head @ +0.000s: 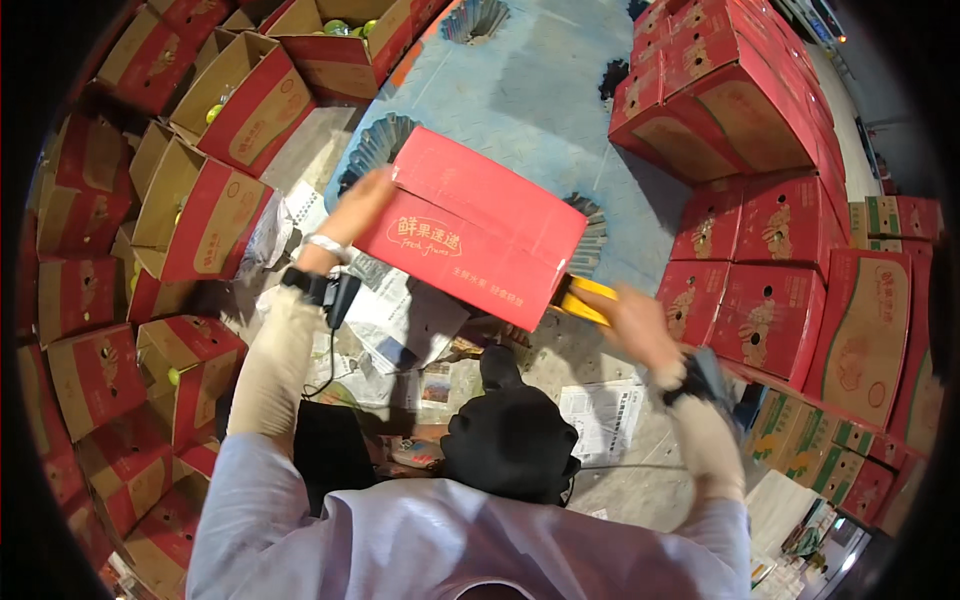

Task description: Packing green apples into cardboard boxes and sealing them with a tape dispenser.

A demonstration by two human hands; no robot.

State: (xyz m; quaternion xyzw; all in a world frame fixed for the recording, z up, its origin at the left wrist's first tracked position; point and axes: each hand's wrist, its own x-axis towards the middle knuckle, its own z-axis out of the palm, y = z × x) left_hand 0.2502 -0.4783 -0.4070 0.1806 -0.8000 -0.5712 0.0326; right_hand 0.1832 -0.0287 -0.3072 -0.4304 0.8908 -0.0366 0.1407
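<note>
A closed red cardboard fruit carton (472, 225) lies tilted before me, its top flaps meeting along a seam. My left hand (367, 202) is against its left end; the fingertips are hidden behind the carton's edge. My right hand (634, 322) grips a yellow-handled tool (589, 300), perhaps a tape dispenser, whose dark front end touches or nearly touches the carton's right end. Motion blur hides the tool's detail.
Open red cartons (225, 217), some showing green fruit, crowd the left side. Closed red cartons (720, 97) are stacked at the right on a blue metal plate (517, 90) with ragged round openings. Newspaper sheets (600, 420) lie on the floor around me.
</note>
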